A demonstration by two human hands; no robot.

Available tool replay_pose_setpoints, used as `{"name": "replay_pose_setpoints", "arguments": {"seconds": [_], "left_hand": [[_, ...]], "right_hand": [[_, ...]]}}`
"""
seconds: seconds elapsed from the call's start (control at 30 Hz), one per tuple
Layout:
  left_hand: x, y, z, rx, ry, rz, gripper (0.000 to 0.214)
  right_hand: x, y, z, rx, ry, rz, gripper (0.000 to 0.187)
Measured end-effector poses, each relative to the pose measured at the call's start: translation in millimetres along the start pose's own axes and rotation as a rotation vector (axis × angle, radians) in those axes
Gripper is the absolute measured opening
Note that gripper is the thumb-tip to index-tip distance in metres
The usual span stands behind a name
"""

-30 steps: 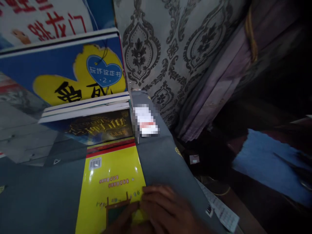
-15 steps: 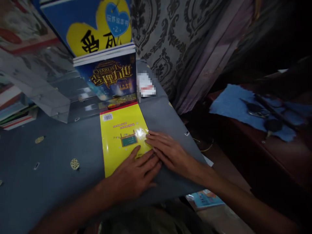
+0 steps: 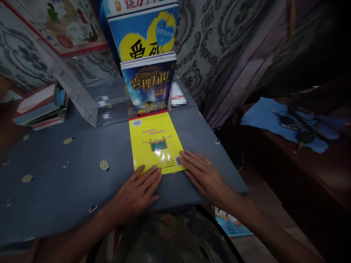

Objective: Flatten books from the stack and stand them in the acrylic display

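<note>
A yellow book (image 3: 145,157) with a red edge lies flat on the grey patterned table (image 3: 68,190), its barcode at the far left corner. My left hand (image 3: 139,191) rests with fingers stretched out on the book's near left edge. Along the near right corner, beside a small QR code, my right hand (image 3: 204,171) lies flat with its fingertips on the cover. Neither hand grips anything. Just beyond the book's far edge a dark blue book (image 3: 152,84) stands upright, in front of a blue and yellow book (image 3: 142,33).
A clear acrylic stand (image 3: 83,93) is at the back left, near a stack of books (image 3: 44,106). A white item (image 3: 178,95), partly pixelated, sits behind the right side. Right of the table, a blue cloth (image 3: 263,115) with dark objects covers part of a dark red surface.
My left hand has slid left along the book's near edge, away from my right hand, uncovering the printed text and QR code. The view has shifted, showing more of the left side.
</note>
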State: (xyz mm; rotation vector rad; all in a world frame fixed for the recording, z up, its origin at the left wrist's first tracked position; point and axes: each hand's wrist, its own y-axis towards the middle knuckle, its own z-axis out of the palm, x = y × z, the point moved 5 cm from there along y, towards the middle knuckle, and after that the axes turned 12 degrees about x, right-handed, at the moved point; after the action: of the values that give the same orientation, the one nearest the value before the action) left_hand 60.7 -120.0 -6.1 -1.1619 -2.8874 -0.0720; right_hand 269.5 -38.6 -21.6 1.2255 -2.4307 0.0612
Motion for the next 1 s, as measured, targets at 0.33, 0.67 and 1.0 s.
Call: {"name": "replay_pose_setpoints", "arguments": {"seconds": [0.33, 0.67, 1.0], "left_hand": [[16.0, -51.8, -14.1, -0.072, 0.043, -0.079, 0.035], [48.4, -45.5, -11.8, -0.072, -0.129, -0.146, 0.035], [159.7, 10.9, 7.6, -0.002, -0.255, -0.343, 0.042]], "right_hand": [[1.4, -0.1, -1.4, -0.025, -0.049, -0.014, 0.041], [53.7, 30.6, -2.6, -0.012, -0.041, -0.195, 0.032], [76.8, 54.5, 17.6, 0.058, 0.027, -0.296, 0.028]]}}
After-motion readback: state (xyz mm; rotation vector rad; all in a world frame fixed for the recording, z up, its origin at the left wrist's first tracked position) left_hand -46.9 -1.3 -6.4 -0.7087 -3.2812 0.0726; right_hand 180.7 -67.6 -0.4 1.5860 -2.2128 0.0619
